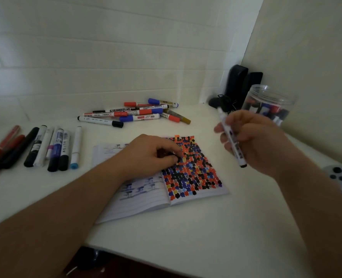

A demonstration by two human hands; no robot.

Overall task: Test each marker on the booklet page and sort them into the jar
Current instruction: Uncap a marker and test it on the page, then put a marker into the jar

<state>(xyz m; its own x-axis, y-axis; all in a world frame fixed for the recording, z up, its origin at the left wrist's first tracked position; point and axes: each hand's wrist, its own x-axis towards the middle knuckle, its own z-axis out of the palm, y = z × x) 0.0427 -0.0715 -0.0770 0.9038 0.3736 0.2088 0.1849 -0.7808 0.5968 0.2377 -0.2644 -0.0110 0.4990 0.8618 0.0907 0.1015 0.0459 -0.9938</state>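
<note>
An open booklet [146,199] lies on the white table, its right page filled with red, black and blue blots. My left hand [152,153] rests on the booklet and pinches a small black cap [171,157]. My right hand [252,137] holds a white marker [231,137] in the air, right of the booklet, tip end down. A clear jar [270,103] with several markers inside stands behind my right hand. A loose pile of markers [138,113] lies beyond the booklet. A row of markers [51,149] lies at the left.
Two dark speakers [240,85] and a black cable stand in the back corner next to the jar. A grey lid with dark spots [340,177] lies at the right edge. Red pens [3,149] lie at the far left. Walls close in behind and to the right.
</note>
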